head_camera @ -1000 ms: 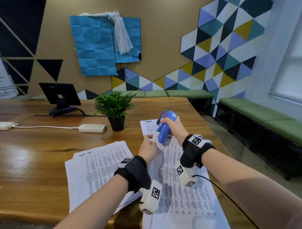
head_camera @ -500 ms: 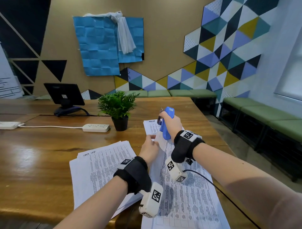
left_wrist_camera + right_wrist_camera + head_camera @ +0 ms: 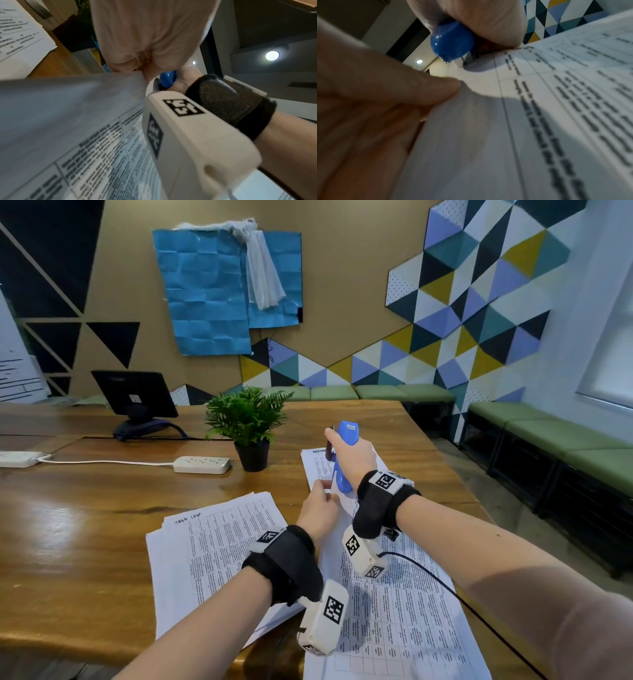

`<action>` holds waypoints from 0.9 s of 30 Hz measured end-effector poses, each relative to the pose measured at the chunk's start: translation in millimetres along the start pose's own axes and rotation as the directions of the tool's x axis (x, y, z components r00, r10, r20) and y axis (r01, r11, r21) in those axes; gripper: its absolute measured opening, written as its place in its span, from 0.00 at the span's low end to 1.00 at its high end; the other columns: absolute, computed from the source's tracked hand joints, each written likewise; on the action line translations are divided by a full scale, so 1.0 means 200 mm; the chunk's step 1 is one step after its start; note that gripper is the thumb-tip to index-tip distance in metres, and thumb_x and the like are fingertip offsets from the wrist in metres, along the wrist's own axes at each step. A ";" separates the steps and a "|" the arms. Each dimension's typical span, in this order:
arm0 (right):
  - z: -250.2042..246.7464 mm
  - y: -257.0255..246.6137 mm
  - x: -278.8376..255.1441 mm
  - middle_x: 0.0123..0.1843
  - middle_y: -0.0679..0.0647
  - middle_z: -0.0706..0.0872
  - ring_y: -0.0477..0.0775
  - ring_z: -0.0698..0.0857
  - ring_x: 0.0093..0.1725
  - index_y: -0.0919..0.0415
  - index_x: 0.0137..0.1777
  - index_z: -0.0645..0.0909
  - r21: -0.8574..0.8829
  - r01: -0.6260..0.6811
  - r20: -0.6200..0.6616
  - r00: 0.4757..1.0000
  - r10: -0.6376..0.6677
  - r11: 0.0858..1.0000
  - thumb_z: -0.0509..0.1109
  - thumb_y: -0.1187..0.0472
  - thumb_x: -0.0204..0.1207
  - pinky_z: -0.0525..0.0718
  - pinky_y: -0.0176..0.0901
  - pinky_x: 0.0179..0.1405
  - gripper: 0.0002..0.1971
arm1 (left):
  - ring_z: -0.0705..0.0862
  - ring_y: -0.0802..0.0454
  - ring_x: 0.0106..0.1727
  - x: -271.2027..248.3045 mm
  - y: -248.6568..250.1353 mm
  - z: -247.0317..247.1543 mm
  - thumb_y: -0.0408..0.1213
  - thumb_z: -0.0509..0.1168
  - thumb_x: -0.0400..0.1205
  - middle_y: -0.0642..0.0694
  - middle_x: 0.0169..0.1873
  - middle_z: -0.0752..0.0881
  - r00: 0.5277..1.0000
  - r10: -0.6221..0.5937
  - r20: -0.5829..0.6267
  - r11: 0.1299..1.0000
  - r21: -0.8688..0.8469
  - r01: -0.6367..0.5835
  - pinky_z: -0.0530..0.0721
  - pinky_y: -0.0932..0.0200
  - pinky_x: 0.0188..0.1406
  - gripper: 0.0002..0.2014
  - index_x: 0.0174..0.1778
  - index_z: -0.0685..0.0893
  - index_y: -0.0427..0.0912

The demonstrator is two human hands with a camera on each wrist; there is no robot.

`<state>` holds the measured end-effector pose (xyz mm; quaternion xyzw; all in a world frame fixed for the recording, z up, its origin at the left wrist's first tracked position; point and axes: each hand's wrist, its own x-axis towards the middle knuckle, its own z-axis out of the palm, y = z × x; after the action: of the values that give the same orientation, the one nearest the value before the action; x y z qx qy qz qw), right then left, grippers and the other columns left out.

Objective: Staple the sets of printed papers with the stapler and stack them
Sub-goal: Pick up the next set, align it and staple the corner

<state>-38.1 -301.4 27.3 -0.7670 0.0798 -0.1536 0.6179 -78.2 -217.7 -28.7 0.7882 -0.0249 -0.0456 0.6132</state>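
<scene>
My right hand [image 3: 356,455] grips a blue stapler [image 3: 344,453] that stands nearly upright above the table, its metal base showing at the top left. Just below it my left hand [image 3: 320,508] pinches the lifted corner of a long printed paper set [image 3: 394,611]. The right wrist view shows the stapler's [image 3: 452,43] rounded lower end beside that corner of the paper set [image 3: 556,108], with my left thumb [image 3: 419,88] on the sheet. Whether paper sits inside the stapler I cannot tell. A second stack of printed papers [image 3: 212,549] lies flat to the left.
On the wooden table [image 3: 85,525] stand a small potted plant [image 3: 248,426], a white power strip [image 3: 201,464] with its cable, and a dark tablet on a stand [image 3: 135,398]. Green benches [image 3: 548,440] line the right wall. The table edge runs close on the right.
The right hand has turned the stapler more upright and drawn it slightly nearer. The left hand keeps its pinch on the paper corner.
</scene>
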 end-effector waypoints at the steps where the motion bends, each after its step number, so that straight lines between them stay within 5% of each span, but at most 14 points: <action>1: 0.00 0.00 0.00 0.09 0.42 0.71 0.51 0.71 0.24 0.51 0.08 0.73 -0.008 0.015 0.003 1.000 -0.015 1.000 0.69 0.44 0.74 0.72 0.45 0.39 0.31 | 0.80 0.40 0.65 0.00 0.00 0.00 0.33 0.52 0.86 0.39 0.62 0.82 1.000 -0.002 0.005 1.000 -0.008 0.002 0.78 0.42 0.69 0.16 0.69 0.70 0.41; 4: 0.00 -0.01 0.00 0.09 0.42 0.71 0.50 0.70 0.23 0.52 0.09 0.72 -0.022 0.047 0.010 0.999 -0.047 0.999 0.68 0.45 0.75 0.71 0.44 0.38 0.31 | 0.80 0.41 0.65 -0.01 0.02 -0.01 0.33 0.54 0.85 0.40 0.62 0.82 1.000 -0.008 0.025 1.000 -0.030 0.009 0.78 0.42 0.69 0.13 0.66 0.73 0.42; 8: -0.01 -0.03 -0.01 0.09 0.41 0.70 0.49 0.70 0.23 0.53 0.14 0.65 -0.024 0.089 -0.011 0.996 -0.090 0.996 0.69 0.46 0.75 0.70 0.43 0.38 0.30 | 0.80 0.46 0.56 -0.02 0.06 -0.03 0.42 0.62 0.82 0.46 0.50 0.82 0.998 -0.035 0.056 0.994 -0.105 0.041 0.80 0.46 0.62 0.03 0.48 0.76 0.48; 12: -0.02 -0.05 -0.03 0.10 0.39 0.72 0.48 0.72 0.24 0.52 0.19 0.67 -0.056 0.128 0.023 0.992 -0.126 0.990 0.68 0.45 0.76 0.73 0.44 0.40 0.26 | 0.79 0.57 0.45 -0.04 0.08 -0.04 0.43 0.69 0.80 0.50 0.44 0.81 0.997 0.069 0.033 0.991 -0.114 -0.065 0.79 0.58 0.44 0.13 0.57 0.75 0.46; 17: -0.02 -0.04 -0.04 0.20 0.43 0.77 0.47 0.74 0.25 0.53 0.23 0.71 -0.077 0.158 0.031 0.987 -0.156 0.984 0.68 0.43 0.75 0.76 0.44 0.41 0.22 | 0.83 0.46 0.48 -0.03 0.10 -0.10 0.42 0.72 0.79 0.29 0.50 0.84 0.990 0.122 0.071 0.991 -0.065 -0.117 0.84 0.41 0.57 0.12 0.51 0.82 0.39; 22: 0.03 0.01 -0.02 0.25 0.48 0.80 0.52 0.77 0.30 0.54 0.23 0.72 -0.098 0.144 -0.007 0.989 -0.146 0.985 0.68 0.39 0.70 0.81 0.50 0.44 0.23 | 0.84 0.45 0.48 -0.03 0.06 -0.08 0.45 0.71 0.78 0.29 0.53 0.86 0.987 0.159 -0.015 0.986 0.056 -0.158 0.85 0.41 0.53 0.12 0.49 0.82 0.40; 25: 0.03 0.03 -0.01 0.25 0.48 0.79 0.52 0.75 0.28 0.53 0.23 0.71 -0.101 0.136 0.009 0.991 -0.136 0.986 0.67 0.39 0.71 0.76 0.46 0.40 0.23 | 0.86 0.42 0.54 -0.05 0.06 -0.10 0.49 0.68 0.80 0.36 0.57 0.84 0.992 0.090 0.088 0.989 0.113 -0.100 0.88 0.46 0.46 0.18 0.60 0.75 0.44; 27: 0.02 0.02 -0.01 0.23 0.46 0.76 0.51 0.73 0.27 0.52 0.23 0.70 -0.030 0.089 0.051 0.995 -0.088 0.996 0.68 0.41 0.74 0.73 0.43 0.38 0.23 | 0.85 0.45 0.50 -0.06 0.05 -0.12 0.45 0.70 0.79 0.41 0.56 0.83 0.972 -0.019 0.233 0.980 0.197 -0.029 0.86 0.55 0.32 0.29 0.72 0.61 0.52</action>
<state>-38.1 -297.3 22.7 -0.7832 0.0330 -0.1606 0.5998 -87.4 -196.1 -11.7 0.8347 -0.1034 -0.1338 0.5240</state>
